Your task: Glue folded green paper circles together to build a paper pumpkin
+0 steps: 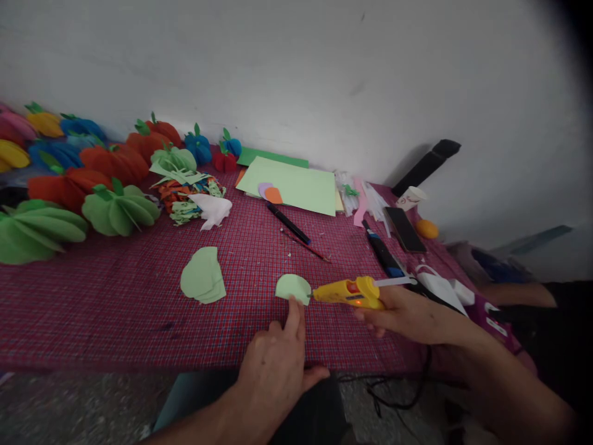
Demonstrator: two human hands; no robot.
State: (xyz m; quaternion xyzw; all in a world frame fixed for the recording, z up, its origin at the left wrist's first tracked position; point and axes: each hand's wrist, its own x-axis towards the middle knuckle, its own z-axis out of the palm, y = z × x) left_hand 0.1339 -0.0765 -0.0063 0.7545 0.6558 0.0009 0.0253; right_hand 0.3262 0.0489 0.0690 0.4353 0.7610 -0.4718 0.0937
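My right hand is wrapped round a yellow hot glue gun with a pale glue stick poking out of its back and a small orange light glowing on its side. Its nozzle meets the right edge of a light green half-round paper piece. With the index finger stretched out, my left hand presses that piece flat on the cloth; its thumb is spread and it grips nothing. To the left lies a small stack of similar light green paper pieces.
Colourful paper pumpkins and paper scraps fill the back left. Green paper sheets lie behind a black pen. At right are a cutter, a phone, a paper cup and an orange. A cable hangs below.
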